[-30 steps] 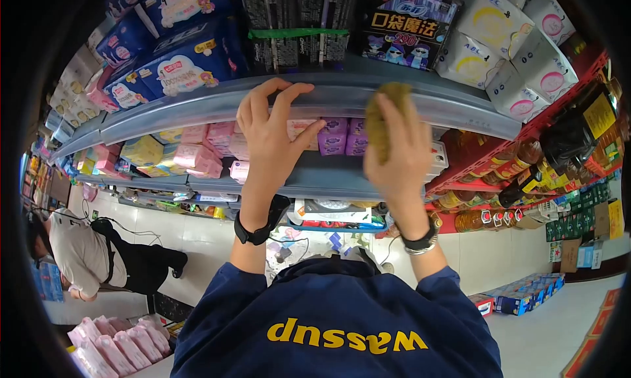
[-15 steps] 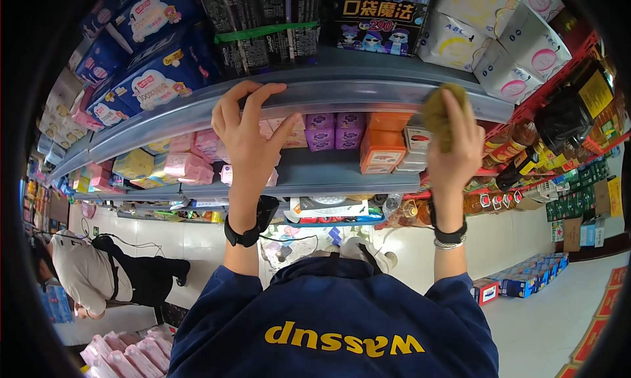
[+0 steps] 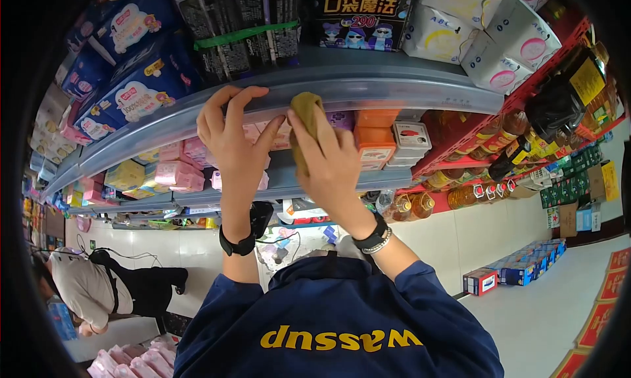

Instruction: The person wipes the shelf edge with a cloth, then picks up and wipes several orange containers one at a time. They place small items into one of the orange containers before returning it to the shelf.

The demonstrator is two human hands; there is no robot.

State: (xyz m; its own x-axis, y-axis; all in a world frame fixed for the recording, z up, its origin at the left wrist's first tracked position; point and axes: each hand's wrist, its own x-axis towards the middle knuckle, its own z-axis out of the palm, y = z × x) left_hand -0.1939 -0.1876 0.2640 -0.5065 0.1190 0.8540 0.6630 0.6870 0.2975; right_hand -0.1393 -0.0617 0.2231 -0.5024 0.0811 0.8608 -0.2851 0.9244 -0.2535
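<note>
My right hand [image 3: 325, 164] is closed around a folded olive-green cloth [image 3: 306, 105]. The cloth lies against the clear plastic strip [image 3: 388, 96] on the front edge of the upper shelf. My left hand [image 3: 229, 131] rests on the same strip, to the left of the cloth. Its fingers are spread and bent with nothing in them, the tips touching the strip. Behind both hands, pink packs, purple packs [image 3: 340, 120] and orange boxes [image 3: 374, 144] stand on the lower shelf, partly hidden by my hands.
Above the strip are blue packs [image 3: 141, 92], dark packs with a green band [image 3: 246, 36], a black box [image 3: 365, 23] and white packs [image 3: 440, 33]. Oil bottles [image 3: 420, 204] line red shelving on the right. A person [image 3: 92, 283] is at the lower left; blue boxes [image 3: 526, 263] sit on the floor.
My right hand has moved left along the strip with the cloth, from near its right end to close beside my left hand. My left hand stays on the strip. The view has shifted slightly.
</note>
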